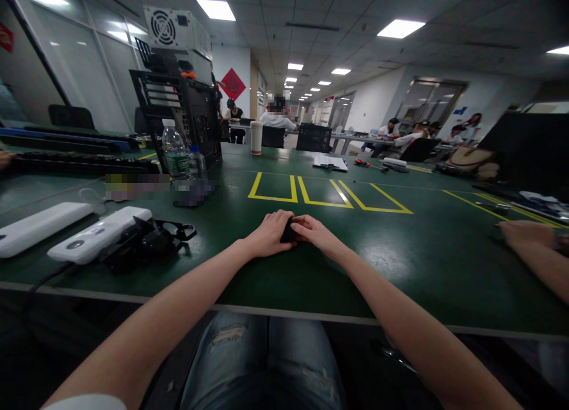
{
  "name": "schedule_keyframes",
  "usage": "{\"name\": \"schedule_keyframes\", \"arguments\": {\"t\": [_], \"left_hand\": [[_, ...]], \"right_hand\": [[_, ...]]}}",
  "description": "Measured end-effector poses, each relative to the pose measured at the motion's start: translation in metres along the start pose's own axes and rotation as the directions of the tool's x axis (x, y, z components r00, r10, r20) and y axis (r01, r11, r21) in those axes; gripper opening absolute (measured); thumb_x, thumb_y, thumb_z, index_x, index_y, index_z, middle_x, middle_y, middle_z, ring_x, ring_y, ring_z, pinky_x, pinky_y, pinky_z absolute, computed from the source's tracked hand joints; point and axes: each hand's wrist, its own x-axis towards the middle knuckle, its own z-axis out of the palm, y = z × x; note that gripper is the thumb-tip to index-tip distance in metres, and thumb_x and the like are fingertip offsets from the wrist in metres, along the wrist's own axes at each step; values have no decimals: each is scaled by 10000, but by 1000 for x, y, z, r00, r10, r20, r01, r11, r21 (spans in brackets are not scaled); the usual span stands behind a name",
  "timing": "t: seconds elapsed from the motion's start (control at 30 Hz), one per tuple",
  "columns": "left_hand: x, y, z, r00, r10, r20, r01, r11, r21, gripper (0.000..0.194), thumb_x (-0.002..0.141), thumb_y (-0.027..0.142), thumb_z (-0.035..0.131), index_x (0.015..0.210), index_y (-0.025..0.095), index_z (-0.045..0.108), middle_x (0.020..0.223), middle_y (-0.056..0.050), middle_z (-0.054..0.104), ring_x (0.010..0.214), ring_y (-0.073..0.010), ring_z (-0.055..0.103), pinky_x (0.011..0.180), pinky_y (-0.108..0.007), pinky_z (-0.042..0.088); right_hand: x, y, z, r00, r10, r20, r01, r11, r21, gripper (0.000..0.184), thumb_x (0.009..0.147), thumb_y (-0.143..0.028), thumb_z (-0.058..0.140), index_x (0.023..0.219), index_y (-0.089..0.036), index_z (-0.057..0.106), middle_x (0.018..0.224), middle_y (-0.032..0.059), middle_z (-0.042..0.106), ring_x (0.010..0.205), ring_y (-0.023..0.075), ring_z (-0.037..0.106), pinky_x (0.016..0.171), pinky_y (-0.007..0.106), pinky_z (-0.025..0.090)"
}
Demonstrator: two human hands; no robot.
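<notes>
Just above the green tabletop (231, 220), both my hands meet around a small black object (288, 232) whose kind I cannot make out. My left hand (272, 233) wraps it from the left, thumb along its near side. From the right, my right hand (313, 231) touches it with fingers pressed together. Much of the object is hidden by my fingers. Beyond my hands lie yellow tape outlines (272, 198) on the table.
To the left are white power strips or devices (100, 232), a black strapped item (146, 244), bottles (175, 152) and an open computer case (195, 114). A cup (256, 138), clipboard (329, 163) and screwdriver (362, 162) stand or lie farther back. Another person's hand (528, 235) rests at right.
</notes>
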Motion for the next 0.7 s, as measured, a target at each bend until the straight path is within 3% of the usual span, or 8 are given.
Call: {"name": "schedule_keyframes", "arguments": {"t": [0.27, 0.53, 0.7], "left_hand": [[-1, 2, -2, 1000, 11, 4, -11, 1000, 12, 524, 685, 338, 586, 1110, 164, 334, 1045, -99, 462, 981, -266, 460, 831, -422, 364], [-1, 1, -3, 1000, 18, 11, -18, 1000, 5, 515, 689, 314, 580, 1113, 167, 328, 1050, -98, 457, 972, -260, 461, 826, -411, 365], [-1, 1, -3, 1000, 7, 14, -7, 1000, -6, 514, 685, 308, 581, 1113, 173, 329, 1048, -95, 455, 972, -261, 462, 829, -418, 362]], "right_hand": [[-4, -3, -2, 994, -104, 40, 106, 993, -46, 286, 649, -289, 670, 862, -204, 499, 859, -6, 570, 862, 152, 546, 796, 338, 438], [0, 2, 0, 1000, -2, 13, 2, 1000, 11, 281, 695, -343, 624, 896, -195, 496, 879, 28, 576, 849, 161, 556, 753, 334, 461], [-1, 1, -3, 999, -23, 37, 23, 1000, -1, 267, 664, -288, 658, 869, -188, 518, 897, 26, 575, 867, 169, 551, 781, 352, 455]]}}
